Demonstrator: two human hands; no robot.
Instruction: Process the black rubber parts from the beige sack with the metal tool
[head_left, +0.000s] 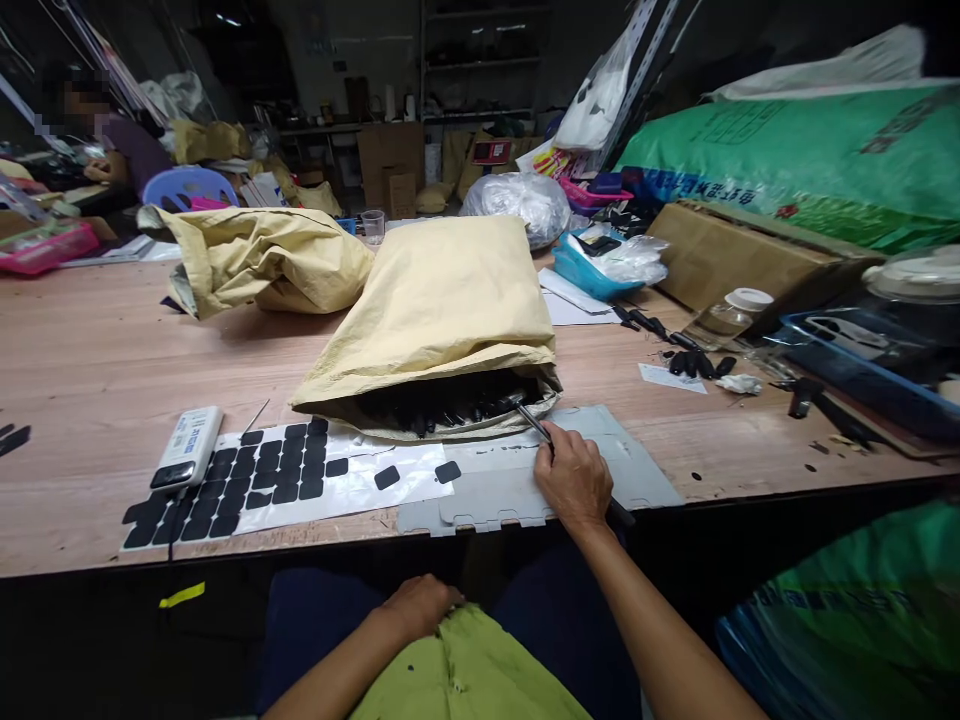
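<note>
My right hand (574, 475) is closed around a slim rod-like tool (534, 422) with a dark end below the fist. Its upper end reaches the mouth of a tan woven sack (450, 290) lying on the table. Many small black pieces (450, 402) show inside the sack's open mouth. Under that hand and the sack's front edge lies a grey flat sheet (600, 440). My left hand (424, 605) rests low at my lap, by the green shirt (465, 665); its fingers are mostly hidden.
Left of the sack, a white device (187, 448) sits on a sheet of black rounded stickers (277, 465). A crumpled tan sack (277, 255) lies behind. On the right are a cardboard box (735, 260), a lidded jar (727, 315) and black parts (694, 362). A person (124, 150) sits far left.
</note>
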